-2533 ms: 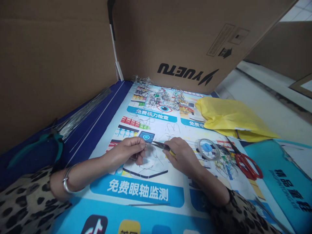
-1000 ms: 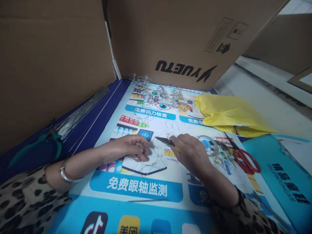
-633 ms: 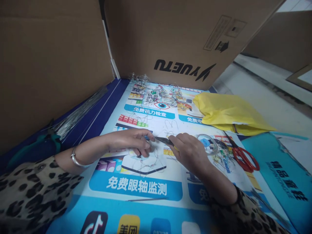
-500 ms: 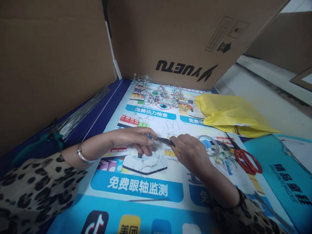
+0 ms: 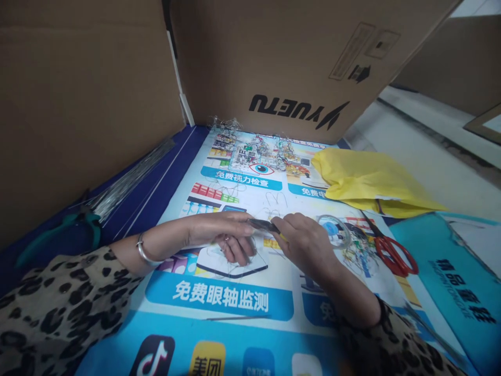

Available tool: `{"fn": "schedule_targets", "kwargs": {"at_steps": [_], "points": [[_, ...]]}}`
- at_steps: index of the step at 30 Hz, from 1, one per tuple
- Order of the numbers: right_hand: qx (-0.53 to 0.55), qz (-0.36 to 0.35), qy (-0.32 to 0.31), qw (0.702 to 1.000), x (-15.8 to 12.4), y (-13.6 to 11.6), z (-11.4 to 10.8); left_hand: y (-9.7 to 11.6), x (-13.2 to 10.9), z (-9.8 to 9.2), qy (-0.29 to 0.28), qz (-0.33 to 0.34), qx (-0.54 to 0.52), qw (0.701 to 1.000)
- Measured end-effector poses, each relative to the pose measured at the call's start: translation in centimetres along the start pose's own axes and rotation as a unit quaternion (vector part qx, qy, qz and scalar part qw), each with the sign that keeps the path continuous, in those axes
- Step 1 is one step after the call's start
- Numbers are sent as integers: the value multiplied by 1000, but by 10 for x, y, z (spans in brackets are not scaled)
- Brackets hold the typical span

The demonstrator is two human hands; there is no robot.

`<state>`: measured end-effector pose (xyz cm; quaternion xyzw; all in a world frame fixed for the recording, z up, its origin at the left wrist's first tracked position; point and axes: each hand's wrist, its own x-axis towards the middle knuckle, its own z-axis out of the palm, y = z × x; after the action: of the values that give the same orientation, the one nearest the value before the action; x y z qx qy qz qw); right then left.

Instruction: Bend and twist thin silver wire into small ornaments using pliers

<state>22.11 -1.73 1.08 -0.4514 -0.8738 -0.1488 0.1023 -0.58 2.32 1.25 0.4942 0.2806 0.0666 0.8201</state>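
Observation:
My right hand [image 5: 307, 245] is closed around a pair of pliers [image 5: 264, 225], whose dark jaws point left. At the jaw tips my left hand [image 5: 225, 235] pinches with thumb and forefinger, its other fingers curled below. A thin wire [image 5: 240, 266] faintly trails under those curled fingers; where it meets the jaws is hidden. Beyond the hands, a bent piece of wire [image 5: 276, 198] lies on the printed sheet [image 5: 172, 326]. A straight thin rod [image 5: 237, 317] rests nearer to me.
Red-handled scissors [image 5: 396, 255], a clear tape roll [image 5: 334, 232] and a yellow bag [image 5: 371, 177] are at right. Tangled coloured wire pieces [image 5: 270, 151] lie at the back. Teal-handled pliers [image 5: 58, 235] and a bundle of straight wires [image 5: 129, 180] sit left. Cardboard [image 5: 274, 57] stands behind.
My left hand has shifted slightly right and closed in over the pliers' tips. The plier jaws have turned a little, and the wire loop below my left hand shows less.

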Motion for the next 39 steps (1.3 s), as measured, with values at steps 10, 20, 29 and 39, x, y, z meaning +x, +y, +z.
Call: {"fn": "schedule_targets", "kwargs": {"at_steps": [10, 20, 29, 39], "points": [[-2, -3, 4, 1000, -1, 1, 1, -5, 1, -1, -10, 33, -14, 999], [-71, -17, 13, 997, -4, 0, -8, -5, -4, -2, 36, 41, 27, 998], [-122, -35, 48, 991, -11, -2, -9, -4, -6, 3, 94, 56, 56, 992], [-104, -20, 18, 994, -16, 1, 2, -14, 2, 12, 215, 62, 3, 975]]}}
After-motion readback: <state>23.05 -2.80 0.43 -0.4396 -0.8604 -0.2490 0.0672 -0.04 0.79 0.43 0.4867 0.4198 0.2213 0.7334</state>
